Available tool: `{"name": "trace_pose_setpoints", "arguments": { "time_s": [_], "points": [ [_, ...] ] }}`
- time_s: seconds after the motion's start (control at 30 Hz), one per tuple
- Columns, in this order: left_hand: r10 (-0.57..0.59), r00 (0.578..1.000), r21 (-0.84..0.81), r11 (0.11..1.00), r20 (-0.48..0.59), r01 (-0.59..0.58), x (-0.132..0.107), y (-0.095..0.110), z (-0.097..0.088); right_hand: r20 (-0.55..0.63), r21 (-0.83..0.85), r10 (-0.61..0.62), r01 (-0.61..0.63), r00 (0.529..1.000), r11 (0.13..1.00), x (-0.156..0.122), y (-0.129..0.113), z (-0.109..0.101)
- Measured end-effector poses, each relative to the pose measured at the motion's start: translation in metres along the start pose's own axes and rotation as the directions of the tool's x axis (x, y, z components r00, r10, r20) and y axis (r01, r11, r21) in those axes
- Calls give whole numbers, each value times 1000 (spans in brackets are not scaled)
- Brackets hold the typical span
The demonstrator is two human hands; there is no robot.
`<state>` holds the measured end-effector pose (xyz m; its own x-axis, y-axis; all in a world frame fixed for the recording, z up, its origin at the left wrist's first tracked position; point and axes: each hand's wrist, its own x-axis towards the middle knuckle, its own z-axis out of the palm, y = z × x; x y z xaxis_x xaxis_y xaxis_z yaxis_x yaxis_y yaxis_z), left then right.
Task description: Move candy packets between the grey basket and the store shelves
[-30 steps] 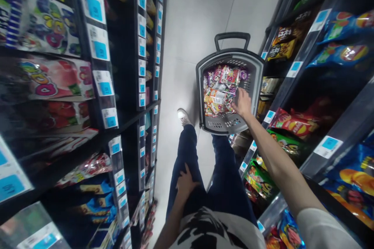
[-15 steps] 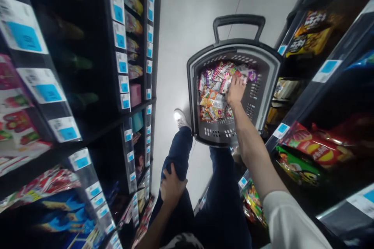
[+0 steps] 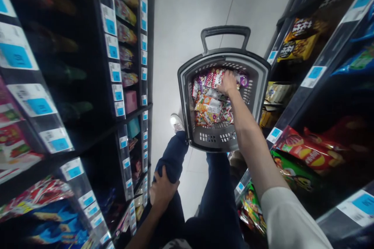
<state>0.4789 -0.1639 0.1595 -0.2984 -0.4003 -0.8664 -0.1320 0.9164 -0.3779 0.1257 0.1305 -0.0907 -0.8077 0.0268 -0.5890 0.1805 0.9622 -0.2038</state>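
A grey shopping basket (image 3: 187,97) with a black pull handle (image 3: 224,31) stands on the aisle floor ahead of me, full of colourful snack packets (image 3: 209,105). My right hand (image 3: 227,83) reaches into its far part, fingers curled down onto the packets; what they grip is hidden. My left hand (image 3: 162,190) rests on my left thigh, fingers wrapped over the dark blue trouser leg (image 3: 173,155).
Dark shelves with blue price tags line both sides of the narrow aisle. Snack bags (image 3: 306,151) fill the right shelves, more packets (image 3: 35,198) the left. Pale floor (image 3: 198,4) stretches beyond the basket. My white shoe (image 3: 176,121) is beside the basket.
My right hand has moved from the basket's near right side deeper toward its far end. The view tipped down and my left hand slid along my thigh.
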Motion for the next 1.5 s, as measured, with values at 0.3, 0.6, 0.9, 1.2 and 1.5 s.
{"name": "trace_pose_setpoints", "arguments": {
  "time_s": [0.3, 0.6, 0.9, 1.2, 1.5],
  "points": [
    [1, 1000, -19, 1000, -19, -1, 2, 4, -15, -16, 55, -3, 4, 1000, 998, -122, 1, 43],
    [3, 1000, -51, 999, -16, -4, 2, 4, -12, -19, 111, -58, 59, 998, 992, -144, 15, 19],
    [-36, 999, -61, 997, 16, 37, 8, -4, -8, 106, -158, -200, 215, 974, 964, 3, -38, 12],
    [-25, 1000, -75, 997, -7, 25, 6, -4, -11, 20, -153, -289, 288, 957, 945, -128, -16, 64],
    [-42, 999, -151, 988, 10, 43, 9, -4, -3, 78, 802, 196, -178, 978, 570, -234, -7, 94]
  ]
}}
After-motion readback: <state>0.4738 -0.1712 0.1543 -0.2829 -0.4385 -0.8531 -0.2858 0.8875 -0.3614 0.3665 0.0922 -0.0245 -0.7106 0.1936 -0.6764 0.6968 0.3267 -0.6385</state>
